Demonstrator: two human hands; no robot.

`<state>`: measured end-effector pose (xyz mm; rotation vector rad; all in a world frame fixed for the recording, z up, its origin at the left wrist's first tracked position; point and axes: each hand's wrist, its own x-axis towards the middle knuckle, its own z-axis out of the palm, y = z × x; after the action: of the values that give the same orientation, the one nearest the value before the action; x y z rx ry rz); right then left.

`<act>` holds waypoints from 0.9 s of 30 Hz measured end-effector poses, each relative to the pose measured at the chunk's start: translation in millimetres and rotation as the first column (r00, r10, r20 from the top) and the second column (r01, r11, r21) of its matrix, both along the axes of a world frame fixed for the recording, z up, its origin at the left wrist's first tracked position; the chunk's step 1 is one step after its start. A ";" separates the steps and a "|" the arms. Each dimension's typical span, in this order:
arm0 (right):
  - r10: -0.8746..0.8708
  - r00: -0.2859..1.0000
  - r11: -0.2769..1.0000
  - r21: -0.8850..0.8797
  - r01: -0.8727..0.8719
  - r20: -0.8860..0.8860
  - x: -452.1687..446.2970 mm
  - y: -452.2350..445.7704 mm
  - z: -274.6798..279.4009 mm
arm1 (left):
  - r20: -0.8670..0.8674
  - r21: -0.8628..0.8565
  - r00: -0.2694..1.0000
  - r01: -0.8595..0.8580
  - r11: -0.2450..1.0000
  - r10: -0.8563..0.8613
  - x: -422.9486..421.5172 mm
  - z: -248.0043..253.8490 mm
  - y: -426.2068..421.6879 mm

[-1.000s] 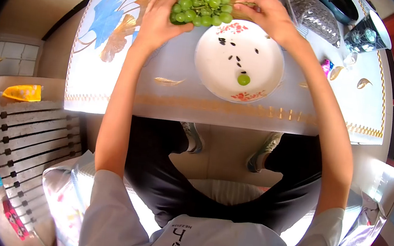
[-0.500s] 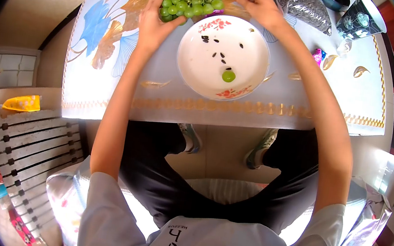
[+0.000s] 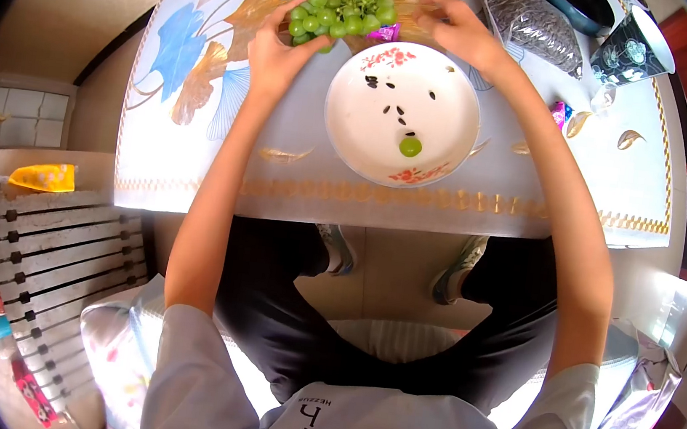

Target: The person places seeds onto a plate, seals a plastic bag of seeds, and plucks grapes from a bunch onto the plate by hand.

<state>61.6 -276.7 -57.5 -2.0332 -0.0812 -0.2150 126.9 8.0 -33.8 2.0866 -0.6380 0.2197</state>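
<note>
A bunch of green grapes (image 3: 345,11) lies on the table beyond the plate. My left hand (image 3: 282,46) curls round its left end, thumb and fingers against the grapes. To the right of the bunch, my right hand (image 3: 461,33) hovers with its fingers apart, and nothing shows between them. Nearer to me stands a white plate (image 3: 444,145) with red flower prints. On it are several small dark seeds (image 3: 402,111) and a single green grape (image 3: 410,147). A purple wrapper (image 3: 385,32) touches the near right side of the bunch.
Past my right hand lie a clear bag of dark seeds (image 3: 534,29), a dark bowl (image 3: 579,6) and a dark patterned cup (image 3: 633,48). A small wrapper (image 3: 560,114) is near my right forearm. To the left stands a slatted stool (image 3: 66,268) with a yellow packet (image 3: 43,177).
My right hand's fingers have come off the stem and spread apart beside the bunch. My left hand stays at the grapes. The whole view has shifted slightly.
</note>
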 end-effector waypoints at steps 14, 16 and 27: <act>-0.057 0.987 0.992 -0.102 0.073 0.153 -87.7 41.0 75.9 | 0.122 -0.034 0.980 0.165 0.986 -0.159 -36.5 39.6 4.6; 0.007 0.993 0.994 -0.114 0.006 0.116 -84.5 42.9 66.4 | 0.100 0.202 0.948 0.277 0.939 -0.301 -63.6 56.1 -1.3; -0.054 0.970 0.891 -0.428 0.154 0.238 -98.6 74.1 24.3 | 0.284 0.529 0.895 0.152 0.835 -0.344 -72.9 38.0 -11.9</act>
<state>-37.1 -202.5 -33.3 -2.4664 -0.1725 -0.5326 53.9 -3.9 4.2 2.4378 -1.3114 0.3283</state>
